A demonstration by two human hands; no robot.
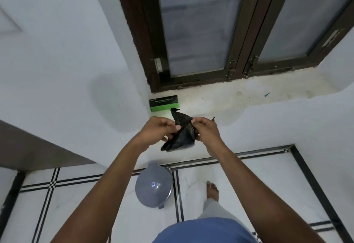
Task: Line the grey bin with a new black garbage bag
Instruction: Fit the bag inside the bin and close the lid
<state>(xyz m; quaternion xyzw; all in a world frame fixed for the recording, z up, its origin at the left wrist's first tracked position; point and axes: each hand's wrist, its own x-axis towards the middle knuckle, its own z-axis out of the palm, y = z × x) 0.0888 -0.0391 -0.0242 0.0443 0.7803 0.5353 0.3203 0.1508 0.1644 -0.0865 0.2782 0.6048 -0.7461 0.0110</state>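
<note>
Both hands, left hand (160, 130) and right hand (206, 131), pinch a crumpled, still-folded glossy black garbage bag (180, 135) between them, held up before the window sill (229, 97). Below, on the floor, stands the lidded grey bin (155, 185).

White-painted walls (57, 54), faint discolouration patches. Dark-framed window (237, 31) with frosted panes, closed. Window sill (239, 95) stained; green-and-black box (164, 103) at its left end. Floor (249, 181) white tile with black inlay strips.
</note>
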